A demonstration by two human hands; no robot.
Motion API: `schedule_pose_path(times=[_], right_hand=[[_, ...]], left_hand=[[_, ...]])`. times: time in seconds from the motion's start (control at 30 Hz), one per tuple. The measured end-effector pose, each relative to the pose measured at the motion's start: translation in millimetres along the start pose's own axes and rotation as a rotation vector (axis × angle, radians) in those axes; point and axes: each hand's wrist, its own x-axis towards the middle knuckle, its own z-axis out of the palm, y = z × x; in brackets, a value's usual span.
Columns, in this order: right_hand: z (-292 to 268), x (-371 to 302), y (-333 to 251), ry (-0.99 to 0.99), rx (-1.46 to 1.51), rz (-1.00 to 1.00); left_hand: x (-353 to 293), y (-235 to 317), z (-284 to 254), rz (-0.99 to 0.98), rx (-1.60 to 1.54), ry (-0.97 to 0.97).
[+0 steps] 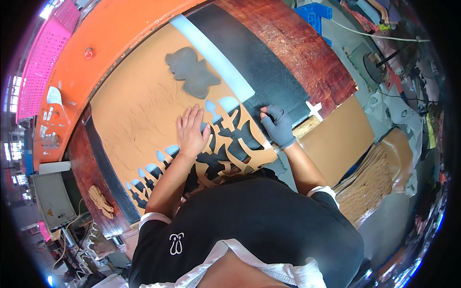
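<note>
A large tan sheet (129, 105), seemingly leather or synthetic leather, lies over a black mat (259, 57). Its near edge is a lattice of cut-out holes. My left hand (193, 129), bare, presses flat on the sheet with its fingers stretched, beside the holes. My right hand (278, 126), in a grey fingerless glove, rests on the mat just right of the sheet. Its fingers are curled in, and whatever they may hold is hidden. Beyond my left hand a dark grey, lobed flat shape (193, 72) lies on the sheet. A pale blue strip (216, 57) shows along the sheet's right side.
An orange machine beam (110, 33) with a red button (89, 53) crosses the far left. Red-brown boards (297, 48) flank the mat. Small tan cut pieces (101, 201) lie at left. Stacked tan sheets (370, 177) sit at right, and a pink basket (45, 53) stands far left.
</note>
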Motion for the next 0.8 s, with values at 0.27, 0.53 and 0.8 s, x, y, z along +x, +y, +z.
schedule_pose_path(times=[0.27,0.53,0.8], right_hand=[[-24.7,-29.0,-17.0,-0.139,-0.076,-0.081],[-39.5,-36.3,-17.3,-0.275,-0.177,-0.166],[-42.6,-33.4,-2.2,-0.318,-0.282,-0.334]], left_hand=[[0.6,-0.8,0.4,-0.014,-0.017,-0.010],[-24.2,11.3,-57.6,0.077,-0.239,0.071],[-163.6,12.4,-82.4,-0.268,-0.345,0.106]])
